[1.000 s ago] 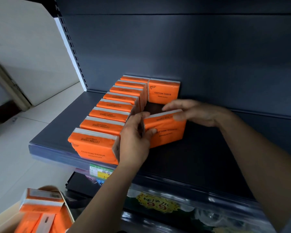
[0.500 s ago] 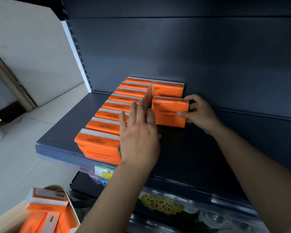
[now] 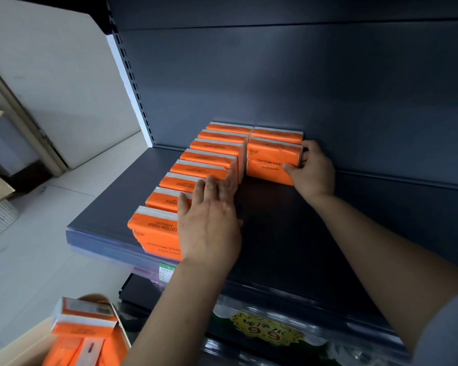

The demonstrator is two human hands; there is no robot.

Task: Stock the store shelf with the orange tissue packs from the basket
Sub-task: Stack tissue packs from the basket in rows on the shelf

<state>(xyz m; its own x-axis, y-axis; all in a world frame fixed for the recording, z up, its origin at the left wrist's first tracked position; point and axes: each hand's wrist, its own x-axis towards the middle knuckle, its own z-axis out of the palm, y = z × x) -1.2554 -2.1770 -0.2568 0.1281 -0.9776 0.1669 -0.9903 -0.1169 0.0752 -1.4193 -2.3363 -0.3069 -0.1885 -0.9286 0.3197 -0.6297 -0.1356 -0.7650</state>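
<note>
Here our right hand [image 3: 311, 169] pinches the tissue pack [image 3: 269, 165], upright on the shelf [image 3: 288, 233] just before the back pack [image 3: 276, 135]. Our left hand [image 3: 209, 220] lies flat, fingers straight, on the left row [image 3: 212, 157].

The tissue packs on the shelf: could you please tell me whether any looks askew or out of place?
Nothing stands out: the left row stands straight, and the front pack, held by the right hand, sits square against the back pack.
</note>
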